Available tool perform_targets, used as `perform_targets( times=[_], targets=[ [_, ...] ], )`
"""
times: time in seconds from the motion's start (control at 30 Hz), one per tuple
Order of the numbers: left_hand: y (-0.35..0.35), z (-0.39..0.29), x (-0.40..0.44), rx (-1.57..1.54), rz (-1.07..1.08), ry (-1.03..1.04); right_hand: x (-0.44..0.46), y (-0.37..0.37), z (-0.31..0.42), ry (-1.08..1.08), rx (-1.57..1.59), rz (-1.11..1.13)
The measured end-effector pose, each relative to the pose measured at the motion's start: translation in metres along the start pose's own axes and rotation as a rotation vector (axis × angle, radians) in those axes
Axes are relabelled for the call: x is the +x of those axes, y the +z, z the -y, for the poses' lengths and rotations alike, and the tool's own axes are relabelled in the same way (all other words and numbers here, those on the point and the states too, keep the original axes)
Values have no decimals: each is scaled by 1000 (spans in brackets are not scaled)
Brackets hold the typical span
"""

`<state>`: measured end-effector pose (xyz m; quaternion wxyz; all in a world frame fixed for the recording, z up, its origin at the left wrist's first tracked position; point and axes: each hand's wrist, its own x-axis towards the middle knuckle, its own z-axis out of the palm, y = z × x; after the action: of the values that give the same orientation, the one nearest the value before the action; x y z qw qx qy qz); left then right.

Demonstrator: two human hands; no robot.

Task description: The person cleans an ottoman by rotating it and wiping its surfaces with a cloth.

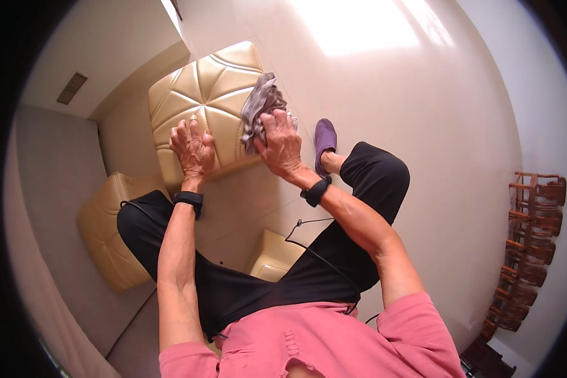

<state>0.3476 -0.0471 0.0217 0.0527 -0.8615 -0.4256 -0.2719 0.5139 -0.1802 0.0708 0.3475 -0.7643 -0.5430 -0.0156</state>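
Observation:
A tan, quilted padded stool (pixel 217 79) with stitched lines meeting in a star stands on the floor in front of me. My left hand (pixel 193 151) rests on the near left part of its top, fingers apart and slightly bent, holding nothing; a ring shows on one finger. On the stool's right edge lies a crumpled grey-brown cloth (pixel 258 104). My right hand (pixel 280 143) grips the near part of this cloth and presses it against the edge. Part of the cloth is hidden under my fingers. Both wrists wear black bands.
A second tan padded seat (pixel 110 239) stands left of my knee, and another tan piece (pixel 277 255) shows between my legs. Thin black cables (pixel 318 255) run over my thigh. Several wooden chairs (pixel 529 233) line the right wall. A wall socket (pixel 72 88) is at upper left.

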Motion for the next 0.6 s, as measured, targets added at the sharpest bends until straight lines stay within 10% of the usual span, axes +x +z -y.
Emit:
perform_targets(
  times=[0.6],
  targets=[
    [11,46,-7,5,45,-29,91,85,38,-170,131,127]
  ],
)
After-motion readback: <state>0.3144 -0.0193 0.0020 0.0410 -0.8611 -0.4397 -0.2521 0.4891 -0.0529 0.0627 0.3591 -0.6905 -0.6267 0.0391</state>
